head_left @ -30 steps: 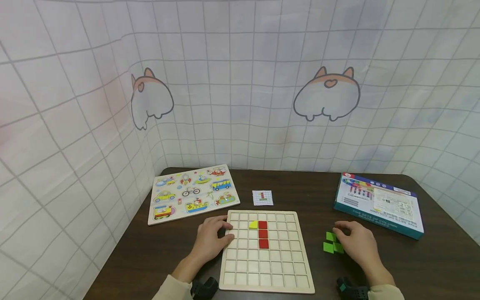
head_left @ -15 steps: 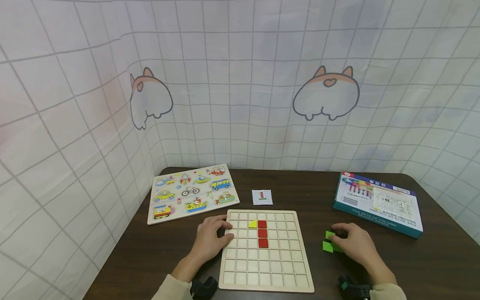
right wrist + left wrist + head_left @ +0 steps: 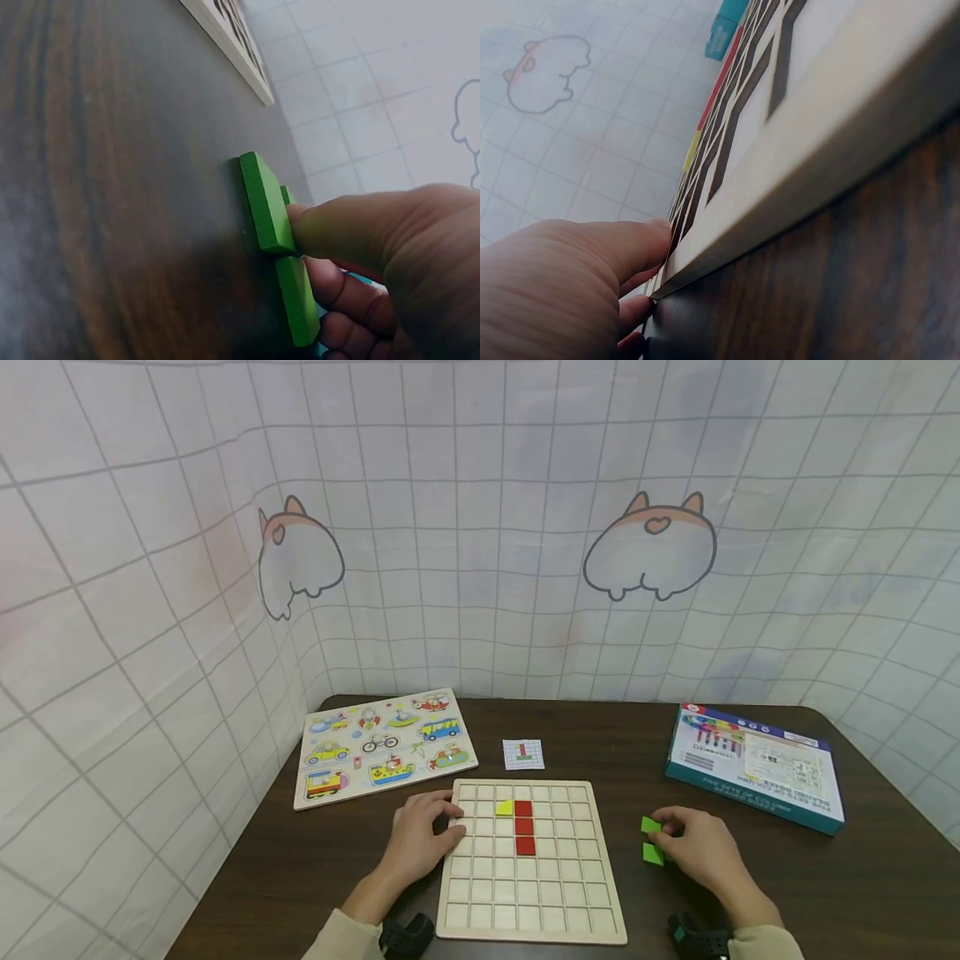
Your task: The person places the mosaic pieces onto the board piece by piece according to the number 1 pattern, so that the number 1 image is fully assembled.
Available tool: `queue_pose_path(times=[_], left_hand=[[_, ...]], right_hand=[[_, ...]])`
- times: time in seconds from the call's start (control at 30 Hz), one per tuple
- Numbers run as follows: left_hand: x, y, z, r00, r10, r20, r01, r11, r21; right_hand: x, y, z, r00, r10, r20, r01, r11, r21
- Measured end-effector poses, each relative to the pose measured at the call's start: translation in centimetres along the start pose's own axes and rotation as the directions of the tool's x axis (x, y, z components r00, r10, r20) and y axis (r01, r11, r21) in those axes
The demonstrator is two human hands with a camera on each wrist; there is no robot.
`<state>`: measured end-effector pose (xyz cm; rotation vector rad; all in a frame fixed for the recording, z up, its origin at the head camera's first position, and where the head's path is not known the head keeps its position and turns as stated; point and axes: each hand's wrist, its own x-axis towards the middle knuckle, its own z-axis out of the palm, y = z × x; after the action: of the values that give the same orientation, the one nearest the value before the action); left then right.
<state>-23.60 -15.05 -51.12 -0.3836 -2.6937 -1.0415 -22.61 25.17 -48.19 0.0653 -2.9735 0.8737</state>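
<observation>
A pale wooden grid board (image 3: 531,893) lies in front of me, with several red tiles (image 3: 524,827) in one column and a yellow piece (image 3: 505,808) beside the top one. My left hand (image 3: 416,839) holds the board's left edge; the left wrist view shows its thumb over the rim and other fingers by the side. To the right of the board, my right hand (image 3: 701,847) grips at a small group of green tiles (image 3: 652,853). In the right wrist view, the thumb presses a green tile (image 3: 266,202) and curled fingers lie behind another. Part of the group is hidden.
A picture puzzle board (image 3: 386,747) with vehicles lies at the back left. Behind the grid board is a small pattern card (image 3: 523,755). At the right rear lies a flat teal-edged box (image 3: 757,768). A white gridded curtain (image 3: 480,568) surrounds the dark table.
My right hand has moved slightly left over the green tiles, and fewer of them show. The upper green tile has shifted a little left. My left hand stays at the board's edge.
</observation>
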Motion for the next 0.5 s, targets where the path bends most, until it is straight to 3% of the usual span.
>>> queue_pose_path(times=[0.5], left_hand=[[-0.08, 0.05, -0.13, 1.0, -0.015, 0.008, 0.015, 1.0, -0.004]], right_hand=[[0.18, 0.31, 0.11, 1.0, -0.009, -0.028, 0.008, 0.999, -0.049]])
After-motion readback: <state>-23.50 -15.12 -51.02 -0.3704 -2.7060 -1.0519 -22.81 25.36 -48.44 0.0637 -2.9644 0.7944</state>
